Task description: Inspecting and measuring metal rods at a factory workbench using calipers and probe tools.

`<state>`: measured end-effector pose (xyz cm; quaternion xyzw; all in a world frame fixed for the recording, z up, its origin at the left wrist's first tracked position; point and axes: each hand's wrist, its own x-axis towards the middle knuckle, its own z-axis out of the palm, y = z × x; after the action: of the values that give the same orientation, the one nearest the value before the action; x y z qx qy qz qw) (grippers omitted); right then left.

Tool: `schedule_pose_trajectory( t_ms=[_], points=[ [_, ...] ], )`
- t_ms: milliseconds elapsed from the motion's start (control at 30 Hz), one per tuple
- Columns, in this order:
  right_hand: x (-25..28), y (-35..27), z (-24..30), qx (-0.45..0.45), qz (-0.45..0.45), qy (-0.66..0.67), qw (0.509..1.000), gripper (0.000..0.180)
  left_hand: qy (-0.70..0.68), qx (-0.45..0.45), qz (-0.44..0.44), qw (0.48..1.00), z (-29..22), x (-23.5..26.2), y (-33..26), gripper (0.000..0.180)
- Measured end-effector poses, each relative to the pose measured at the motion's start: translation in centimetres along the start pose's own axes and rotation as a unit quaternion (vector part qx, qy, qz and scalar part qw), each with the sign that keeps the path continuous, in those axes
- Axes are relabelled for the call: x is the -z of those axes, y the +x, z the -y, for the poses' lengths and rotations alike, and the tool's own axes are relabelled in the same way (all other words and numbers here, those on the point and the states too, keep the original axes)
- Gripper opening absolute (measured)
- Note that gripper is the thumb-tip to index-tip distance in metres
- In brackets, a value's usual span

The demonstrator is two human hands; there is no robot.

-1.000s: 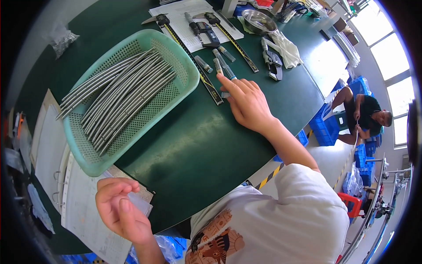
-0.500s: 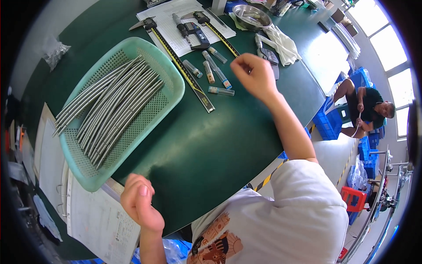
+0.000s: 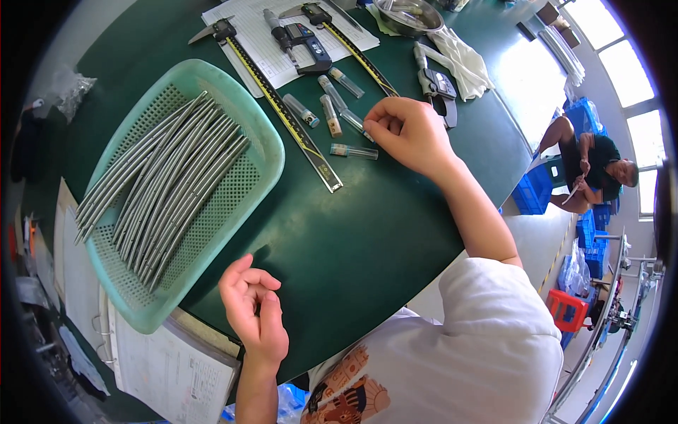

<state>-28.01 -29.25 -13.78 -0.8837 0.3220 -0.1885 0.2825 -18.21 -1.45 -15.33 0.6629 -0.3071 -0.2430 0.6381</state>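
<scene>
My right hand (image 3: pixel 413 133) rests on the green table (image 3: pixel 353 240), its fingertips pinched on the end of a small clear tube (image 3: pixel 352 119). Other small tubes lie close by: one (image 3: pixel 354 150) just below the hand, one (image 3: pixel 302 111) by the long caliper (image 3: pixel 289 116), one (image 3: pixel 346 83) farther back. My left hand (image 3: pixel 251 311) hovers at the table's near edge with fingers loosely curled and nothing in it, beside a teal plastic basket (image 3: pixel 265 152) holding several curved grey metal rods (image 3: pixel 169 187).
A digital caliper (image 3: pixel 302 44) and another caliper lie on a paper sheet (image 3: pixel 261 39) at the back. A metal bowl (image 3: pixel 409 14), white cloth (image 3: pixel 462 63) and a dark tool (image 3: pixel 439 86) sit behind my right hand. Papers (image 3: pixel 166 364) lie near left. A seated person (image 3: pixel 593 166) is at right.
My right hand went from flat on the table to curled, with its fingertips pinching a small tube. My left hand rose from below the table edge and no longer shows the pale piece.
</scene>
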Motion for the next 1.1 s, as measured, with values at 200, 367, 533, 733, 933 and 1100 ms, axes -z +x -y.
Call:
schedule_pose_trajectory(
  t_ms=[200, 367, 533, 733, 933, 1100],
  points=[
    [0.5, 0.0, -0.1, -0.041, -0.009, -0.001, 0.999, 0.014, 0.031, -0.01, 0.021, 0.999, 0.4, 0.3, -0.4, 0.039],
    [0.8, 0.1, -1.2, -0.053, -0.015, 0.028, 0.998, 0.017, 0.047, -0.017, 0.027, 0.998, 0.5, -0.1, -0.5, 0.035],
    [1.1, 0.3, -0.9, -0.036, 0.024, -0.011, 0.999, 0.02, 0.049, -0.009, 0.018, 0.999, 0.5, -0.6, -0.3, 0.03],
    [1.5, 0.7, -1.3, 0.003, -0.118, 0.1, 0.988, 0.016, 0.099, -0.035, -0.006, 0.994, 0.4, -0.4, -0.1, 0.028],
    [0.1, -2.1, 1.9, 0.167, -0.03, 0.212, 0.963, 0.019, 0.212, -0.126, 0.005, 0.969, -1.6, -0.2, 0.0, 0.036],
    [-2.0, -3.9, 10.2, 0.413, 0.235, 0.146, 0.868, 0.019, 0.282, -0.223, -0.036, 0.932, -2.4, -0.4, -0.3, 0.04]
  ],
)
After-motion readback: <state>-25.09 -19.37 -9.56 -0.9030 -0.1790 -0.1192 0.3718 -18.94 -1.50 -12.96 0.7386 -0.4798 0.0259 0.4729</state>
